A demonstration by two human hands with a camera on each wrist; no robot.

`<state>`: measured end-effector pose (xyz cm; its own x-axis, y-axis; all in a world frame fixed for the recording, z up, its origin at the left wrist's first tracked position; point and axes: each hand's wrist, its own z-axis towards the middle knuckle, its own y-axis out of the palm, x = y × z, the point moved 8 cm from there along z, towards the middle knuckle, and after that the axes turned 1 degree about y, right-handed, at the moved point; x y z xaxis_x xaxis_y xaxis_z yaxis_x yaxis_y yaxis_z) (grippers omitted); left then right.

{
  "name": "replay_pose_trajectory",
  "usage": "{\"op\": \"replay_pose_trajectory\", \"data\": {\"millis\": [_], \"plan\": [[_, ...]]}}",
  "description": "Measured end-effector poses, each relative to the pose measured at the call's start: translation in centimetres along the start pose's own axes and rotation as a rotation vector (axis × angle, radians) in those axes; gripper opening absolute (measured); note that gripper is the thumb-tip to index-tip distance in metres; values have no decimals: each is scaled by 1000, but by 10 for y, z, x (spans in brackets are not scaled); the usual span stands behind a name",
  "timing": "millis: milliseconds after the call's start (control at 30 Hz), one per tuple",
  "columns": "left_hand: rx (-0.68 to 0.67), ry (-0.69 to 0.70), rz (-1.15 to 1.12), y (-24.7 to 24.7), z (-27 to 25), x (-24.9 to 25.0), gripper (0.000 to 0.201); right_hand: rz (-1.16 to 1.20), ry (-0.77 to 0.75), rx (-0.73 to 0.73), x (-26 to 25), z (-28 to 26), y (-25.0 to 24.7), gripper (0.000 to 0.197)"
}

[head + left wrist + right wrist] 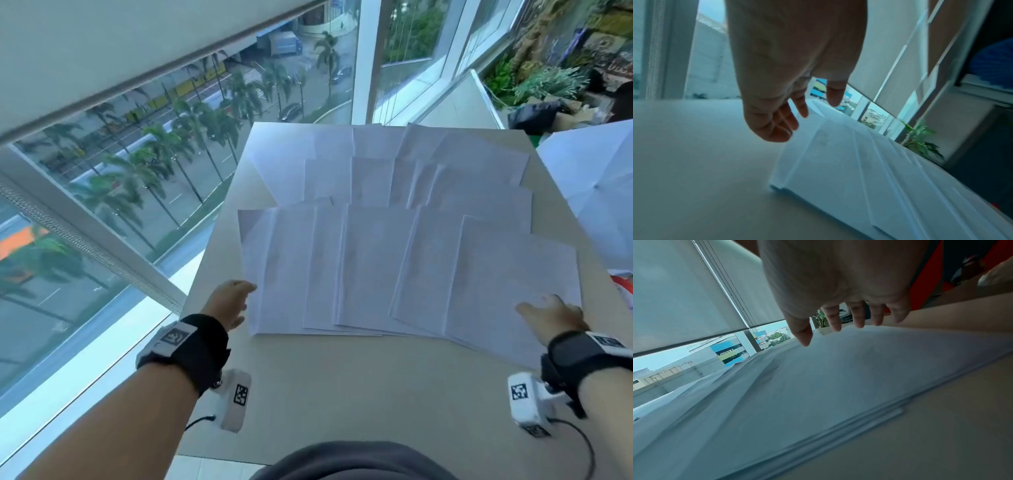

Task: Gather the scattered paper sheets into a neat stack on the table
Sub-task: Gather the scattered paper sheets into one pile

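Several white paper sheets (pixel 376 260) lie spread and overlapping across the beige table (pixel 342 387), in a near row and a far row. My left hand (pixel 231 303) hovers at the left edge of the leftmost near sheet (pixel 838 162), fingers loosely curled and holding nothing. My right hand (pixel 548 317) is over the near right sheet (pixel 838 378), fingers spread and relaxed, just above or touching the paper; contact is unclear.
Large windows (pixel 154 171) run along the table's left and far sides. More white paper (pixel 599 178) lies off the table's right edge, with plants (pixel 548 82) and clutter beyond. The near strip of table in front of the sheets is bare.
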<state>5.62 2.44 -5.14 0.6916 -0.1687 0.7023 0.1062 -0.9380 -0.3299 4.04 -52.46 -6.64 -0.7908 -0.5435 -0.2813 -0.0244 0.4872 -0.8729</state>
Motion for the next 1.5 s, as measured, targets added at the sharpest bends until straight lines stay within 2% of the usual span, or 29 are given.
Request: {"op": "replay_pose_trajectory", "data": {"millis": [100, 200, 300, 367, 500, 600, 633, 667, 733, 767, 833, 967, 1033, 1133, 1233, 1400, 1500], "plan": [[116, 16, 27, 0, 23, 5, 19, -37, -8, 1, -18, -6, 8, 66], [178, 35, 155, 4, 46, 7, 50, -97, -34, -12, -30, -5, 18, 68], [234, 12, 175, 0, 61, 11, 68, -98, -7, 6, -30, 8, 16, 73], [271, -30, 150, -3, 65, 13, 79, -86, 70, 35, -25, 15, 8, 80], [308, -112, 128, -9, 74, 11, 81, -24, 284, 96, 8, 38, -9, 102], [308, -133, 113, -11, 80, 13, 76, -57, 387, -12, 45, 90, 5, 131], [299, -131, 99, -10, 81, 14, 70, -65, 389, -40, 51, 101, 8, 126], [283, -128, 86, -7, 82, 17, 63, -90, 368, -90, 46, 97, 6, 109], [256, -125, 83, -3, 82, 23, 54, -145, 334, -160, 21, 66, -3, 81], [246, -126, 84, -3, 84, 24, 53, -110, 341, -160, 13, 55, -4, 78], [218, -131, 86, 0, 86, 27, 52, -37, 335, -136, 4, 52, -2, 83], [195, -140, 56, 4, 90, 27, 52, 27, 316, -98, -4, 71, 18, 119], [207, -125, 89, 6, 90, 30, 53, 15, 285, -100, -11, 85, 31, 125], [275, -102, 158, 2, 90, 35, 72, -14, 233, -78, -46, 50, 25, 119], [294, -90, 159, 2, 87, 39, 77, 17, 234, -44, -55, 43, 22, 105], [167, -60, 152, 17, 91, 36, 57, 22, 214, -42, -59, 35, 26, 99], [129, -30, 54, 20, 95, 32, 73, 34, 200, -25, -66, 29, 27, 98]]}}
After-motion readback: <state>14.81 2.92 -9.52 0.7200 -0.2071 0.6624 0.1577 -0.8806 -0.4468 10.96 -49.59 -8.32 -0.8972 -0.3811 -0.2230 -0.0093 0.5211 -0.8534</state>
